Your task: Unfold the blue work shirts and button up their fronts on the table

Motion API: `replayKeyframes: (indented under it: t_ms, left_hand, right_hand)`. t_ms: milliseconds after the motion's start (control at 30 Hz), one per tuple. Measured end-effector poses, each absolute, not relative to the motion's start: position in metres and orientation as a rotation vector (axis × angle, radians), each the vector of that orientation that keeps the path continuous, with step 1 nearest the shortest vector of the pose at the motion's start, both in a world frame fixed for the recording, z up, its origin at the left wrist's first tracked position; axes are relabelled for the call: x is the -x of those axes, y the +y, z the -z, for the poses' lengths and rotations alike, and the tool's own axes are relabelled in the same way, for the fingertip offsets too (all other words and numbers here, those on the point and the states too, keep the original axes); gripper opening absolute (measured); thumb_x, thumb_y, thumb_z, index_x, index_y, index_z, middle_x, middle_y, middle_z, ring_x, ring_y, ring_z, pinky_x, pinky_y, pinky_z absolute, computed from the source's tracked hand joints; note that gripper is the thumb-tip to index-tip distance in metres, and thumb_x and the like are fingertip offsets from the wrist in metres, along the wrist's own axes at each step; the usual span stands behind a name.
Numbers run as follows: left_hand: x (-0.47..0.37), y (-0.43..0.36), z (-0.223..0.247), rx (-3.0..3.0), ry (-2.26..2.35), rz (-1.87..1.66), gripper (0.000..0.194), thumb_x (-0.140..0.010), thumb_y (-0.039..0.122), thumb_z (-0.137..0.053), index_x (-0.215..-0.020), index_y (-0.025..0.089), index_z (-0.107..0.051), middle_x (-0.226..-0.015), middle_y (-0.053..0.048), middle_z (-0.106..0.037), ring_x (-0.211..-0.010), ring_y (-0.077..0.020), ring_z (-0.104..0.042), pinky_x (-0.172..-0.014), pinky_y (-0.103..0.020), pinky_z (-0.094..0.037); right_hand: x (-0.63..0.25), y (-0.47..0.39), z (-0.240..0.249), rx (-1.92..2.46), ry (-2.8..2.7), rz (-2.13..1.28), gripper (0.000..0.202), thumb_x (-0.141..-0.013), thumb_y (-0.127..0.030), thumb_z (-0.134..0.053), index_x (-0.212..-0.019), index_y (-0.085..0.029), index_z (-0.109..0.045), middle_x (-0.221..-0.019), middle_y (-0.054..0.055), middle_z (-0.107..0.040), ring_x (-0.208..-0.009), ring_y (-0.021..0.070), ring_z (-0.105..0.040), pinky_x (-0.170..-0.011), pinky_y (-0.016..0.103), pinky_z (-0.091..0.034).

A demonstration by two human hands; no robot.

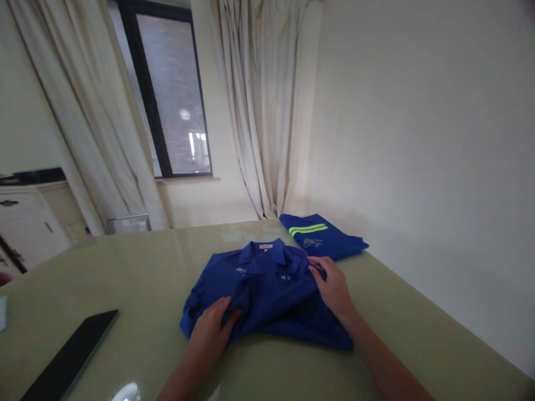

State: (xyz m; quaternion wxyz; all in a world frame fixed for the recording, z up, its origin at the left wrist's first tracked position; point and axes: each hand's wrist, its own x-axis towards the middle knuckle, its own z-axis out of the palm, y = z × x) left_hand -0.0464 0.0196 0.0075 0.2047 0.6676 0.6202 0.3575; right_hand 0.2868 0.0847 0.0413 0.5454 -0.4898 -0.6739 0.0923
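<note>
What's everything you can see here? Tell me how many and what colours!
Collared shirt: 1, blue, mid-table
Folded garment: 1, blue with yellow-green stripes, table's back right
Table: 1, greenish, below
Flat slab: 1, black, table's left
Window: 1, dark-framed, back
Curtains: 2, cream, beside window
Walls: 2, cream, back and right
Cabinet: 1, white, far left
Unidentified object: 1, black, on cabinet
Framed panel: 1, grey, by left curtain
Unclear bits: several, red or whitish, left and bottom edges
Left hand: 1, bare, on shirt's front
Right hand: 1, bare, by shirt's shoulder

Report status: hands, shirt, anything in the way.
Left hand on shirt, right hand pinching it. Shirt rumpled, collar at far side. Folded garment close behind, to the right.
</note>
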Motion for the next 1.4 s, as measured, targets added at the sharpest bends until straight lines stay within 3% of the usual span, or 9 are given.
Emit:
replayKeyframes:
  t_ms: [133,233,400,533,700,833,1000,1233,1400]
  left_hand:
    - [0.063,0.015,-0.024,-1.320,1.497,-1.328,0.060,-0.071,0.064,-0.074,-0.112,0.020,-0.076,-0.127,-0.012,-0.073,-0.129,-0.0356,-0.060,-0.118,-0.050,-0.038]
    - [0.086,-0.005,-0.047,-0.853,1.236,-1.320,0.061,-0.065,0.066,-0.079,-0.105,0.021,-0.077,-0.113,-0.011,-0.078,-0.120,-0.0355,-0.067,-0.108,-0.047,-0.050]
    - [0.097,-0.031,-0.064,-1.199,1.042,-0.771,0.058,-0.071,0.068,-0.078,-0.109,0.024,-0.077,-0.114,-0.007,-0.078,-0.116,-0.0341,-0.067,-0.106,-0.046,-0.050]
    - [0.063,-0.033,-0.070,-1.802,1.084,-0.253,0.051,-0.079,0.060,-0.076,-0.121,0.031,-0.073,-0.141,-0.003,-0.064,-0.139,-0.0349,-0.048,-0.124,-0.051,-0.025]
    - [0.040,-0.029,-0.070,-1.933,1.056,-0.205,0.062,-0.076,0.054,-0.080,-0.132,0.033,-0.066,-0.152,-0.003,-0.054,-0.146,-0.0344,-0.038,-0.128,-0.052,-0.009]
    - [0.046,-0.012,-0.040,-1.928,1.162,-0.423,0.045,-0.090,0.049,-0.065,-0.132,0.033,-0.066,-0.143,-0.002,-0.063,-0.140,-0.0315,-0.048,-0.128,-0.051,-0.005]
    - [0.057,0.019,-0.017,-1.805,1.440,-0.988,0.037,-0.094,0.048,-0.054,-0.115,0.025,-0.074,-0.124,-0.007,-0.074,-0.124,-0.0330,-0.060,-0.118,-0.044,-0.035]
    - [0.093,0.002,-0.049,-1.427,1.209,-1.057,0.052,-0.083,0.064,-0.067,-0.117,0.025,-0.072,-0.120,-0.005,-0.073,-0.114,-0.0284,-0.063,-0.101,-0.034,-0.049]
    - [0.095,-0.024,-0.070,-1.434,0.847,-0.480,0.066,-0.086,0.078,-0.052,-0.115,0.023,-0.075,-0.099,-0.006,-0.072,-0.083,-0.0188,-0.064,-0.073,-0.027,-0.050]
  right_hand:
    - [-0.288,0.077,-0.055,1.104,-1.472,-0.285,0.026,-0.089,-0.039,-0.065,-0.107,-0.023,-0.075,-0.097,0.008,-0.068,-0.092,0.0252,-0.064,-0.089,0.041,-0.050]
    - [-0.298,0.070,-0.067,0.990,-1.282,-0.753,0.038,-0.083,-0.045,-0.073,-0.115,-0.025,-0.072,-0.099,0.006,-0.069,-0.089,0.0236,-0.064,-0.082,0.037,-0.051]
    - [-0.306,0.056,-0.076,0.737,-1.390,-1.466,0.055,-0.075,-0.045,-0.082,-0.125,-0.029,-0.068,-0.107,0.004,-0.070,-0.091,0.0208,-0.067,-0.083,0.033,-0.052]
    - [-0.283,0.047,-0.071,0.815,-1.928,-1.708,0.062,-0.072,-0.046,-0.086,-0.128,-0.026,-0.069,-0.115,0.007,-0.072,-0.106,0.0255,-0.067,-0.096,0.038,-0.051]
    - [-0.253,0.030,-0.069,1.132,-2.308,-1.292,0.081,-0.065,-0.056,-0.089,-0.136,-0.025,-0.066,-0.123,0.010,-0.072,-0.115,0.0331,-0.065,-0.102,0.042,-0.049]
    - [-0.239,0.018,-0.066,1.263,-2.385,-1.040,0.088,-0.071,-0.067,-0.080,-0.144,-0.023,-0.059,-0.146,0.015,-0.059,-0.134,0.0379,-0.053,-0.115,0.048,-0.037]
    - [-0.216,0.035,-0.052,1.289,-2.505,-0.876,0.092,-0.084,-0.071,-0.064,-0.154,-0.016,-0.045,-0.164,0.018,-0.031,-0.151,0.0371,-0.031,-0.125,0.052,-0.016]
    - [-0.182,0.125,-0.074,1.453,-2.498,-0.815,0.086,-0.100,-0.074,-0.014,-0.135,-0.016,-0.067,-0.141,0.013,-0.064,-0.133,0.0292,-0.057,-0.112,0.040,-0.041]
    - [-0.164,0.151,-0.083,1.529,-2.657,-0.637,0.062,-0.095,-0.068,-0.049,-0.104,-0.015,-0.080,-0.109,0.016,-0.077,-0.108,0.0339,-0.070,-0.093,0.039,-0.050]
